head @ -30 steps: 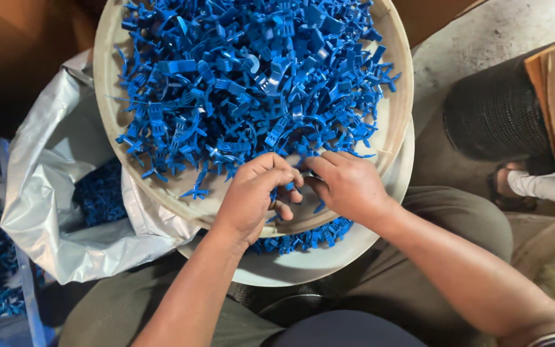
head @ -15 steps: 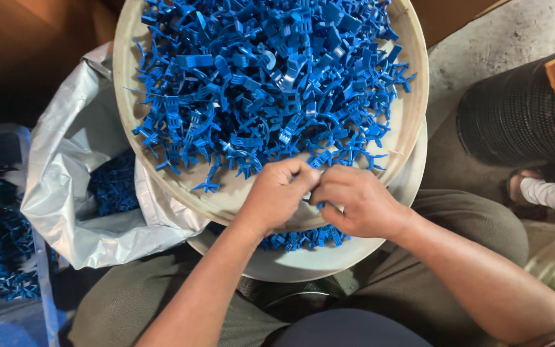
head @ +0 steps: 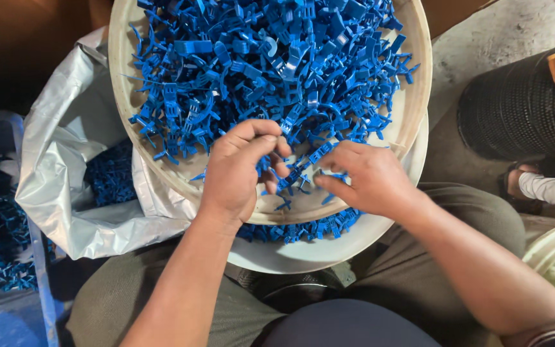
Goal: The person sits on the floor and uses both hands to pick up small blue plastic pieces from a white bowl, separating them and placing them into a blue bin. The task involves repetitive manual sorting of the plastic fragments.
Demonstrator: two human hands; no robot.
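Plastic clips point(head: 271, 71) fill the bowl point(head: 412, 109) on my lap; a bag point(head: 65, 173) of more sits left.

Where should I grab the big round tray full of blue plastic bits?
Probably by the cream tray's bare rim, one hand on each side, coming from outside. The rim is the only uncovered part; blue plastic pieces fill the middle, and the tray sits tilted on a white basin.

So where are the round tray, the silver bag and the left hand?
Round tray point(head: 412, 96): head view, bare right rim.
Silver bag point(head: 65, 167): head view, crumpled side wall.
Left hand point(head: 239, 167): head view, back of the hand.
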